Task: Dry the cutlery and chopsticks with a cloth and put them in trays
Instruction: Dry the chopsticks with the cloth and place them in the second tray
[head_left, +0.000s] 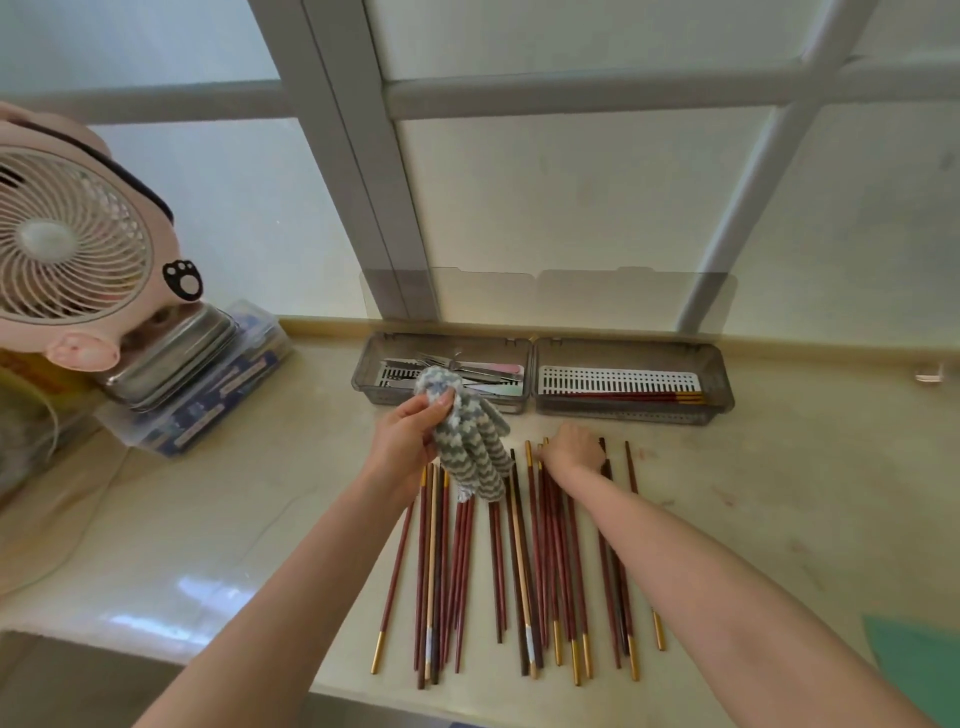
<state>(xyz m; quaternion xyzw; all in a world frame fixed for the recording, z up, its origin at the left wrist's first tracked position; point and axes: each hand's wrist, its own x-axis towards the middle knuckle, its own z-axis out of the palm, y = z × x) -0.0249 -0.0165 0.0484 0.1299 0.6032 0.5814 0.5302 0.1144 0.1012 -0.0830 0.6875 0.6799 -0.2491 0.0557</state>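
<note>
Several red-brown chopsticks (462, 561) with gold tips lie side by side on the pale counter. My left hand (408, 436) grips a grey and white zigzag cloth (470, 447) that hangs down over their far ends. My right hand (571, 448) lies palm down on the far ends of the chopsticks, fingers curled over them; whether it grasps any is hidden. Behind them stand two grey trays: the left tray (363, 376) holds forks and other cutlery (467, 370), the right tray (719, 387) holds a few chopsticks (634, 397).
A pink fan (72, 244) stands at the left over a steel tin (171, 358) and a clear plastic box (208, 400). A window frame (374, 208) rises behind the trays. The counter's front edge runs near the chopsticks' gold tips. A green sheet (919, 654) lies at right.
</note>
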